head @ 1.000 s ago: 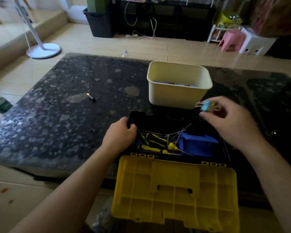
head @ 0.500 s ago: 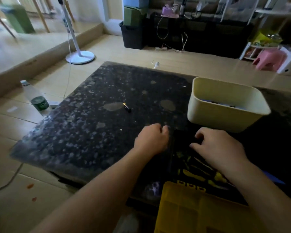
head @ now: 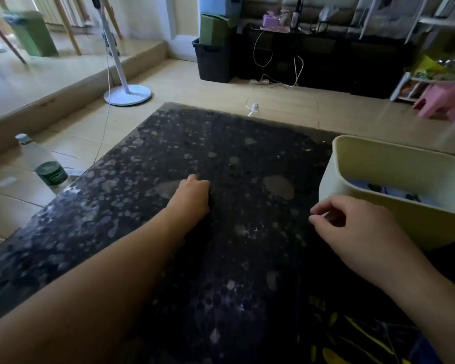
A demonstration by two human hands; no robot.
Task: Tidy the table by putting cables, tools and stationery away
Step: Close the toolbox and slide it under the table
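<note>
Dark speckled table [head: 247, 153], tidying in progress; entries run near to far.

Toolbox [head: 336, 337] at near edge, yellow-handled tools lying inside. My right hand [head: 357, 232] over the table beside the bin: fingers loosely curled, thumb close to forefinger, nothing visible between. My left hand [head: 193, 197] mid-table: fingers curled down onto the surface; whether they pinch anything, I cannot tell. Cream bin [head: 394, 164] at right, blue and dark items at its bottom. Bottle [head: 46, 166] on floor, left. Likely risk: any small piece fumbled under my left fingertips could skid across the slick top and drop off the edge.
</note>
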